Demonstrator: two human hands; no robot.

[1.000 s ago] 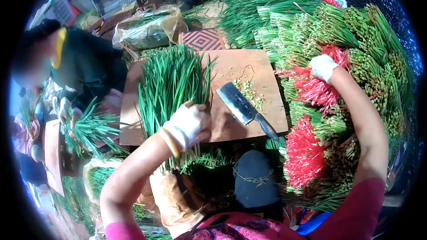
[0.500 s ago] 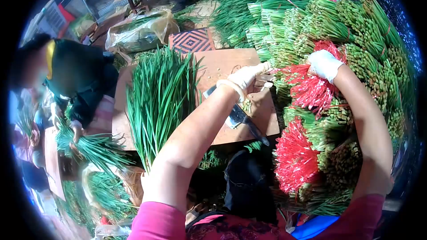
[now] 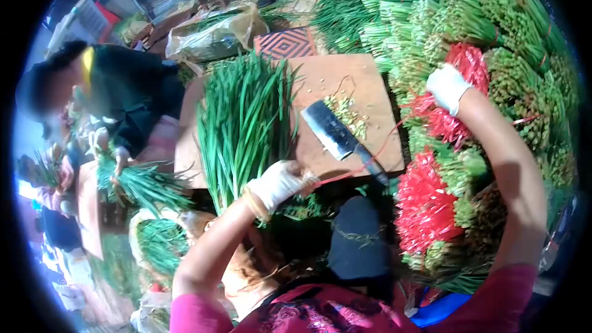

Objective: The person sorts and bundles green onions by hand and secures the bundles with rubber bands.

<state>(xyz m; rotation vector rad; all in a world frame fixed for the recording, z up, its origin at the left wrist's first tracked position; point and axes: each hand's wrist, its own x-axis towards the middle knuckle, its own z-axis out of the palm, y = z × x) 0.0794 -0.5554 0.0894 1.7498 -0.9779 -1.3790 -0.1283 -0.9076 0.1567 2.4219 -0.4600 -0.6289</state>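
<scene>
My gloved left hand (image 3: 279, 187) pinches one end of a red plastic tie (image 3: 340, 177). The tie runs taut across the board's front edge, over the cleaver handle, up toward the right. My gloved right hand (image 3: 448, 88) is closed on a bunch of red plastic ties (image 3: 445, 124) lying over the stacked bundles; its fingertips are hidden. Close to my left hand, long green garlic chives (image 3: 243, 129) lie on the wooden board (image 3: 317, 77). A cleaver (image 3: 330, 131) rests beside them, blade on the board and handle over the front edge. Cut stem ends (image 3: 346, 114) are scattered behind it.
Tied green bundles (image 3: 425, 21) are piled high on the right, with a second bunch of red ties (image 3: 427, 203) on them. A co-worker (image 3: 123, 92) handles greens (image 3: 148, 188) at the left. A plastic bag (image 3: 216, 34) and a patterned mat (image 3: 285, 44) lie beyond the board.
My left hand has moved from near the right-hand pile to the board's front left, drawing out a red tie. My right hand stays at the bunch. The cleaver is now uncovered.
</scene>
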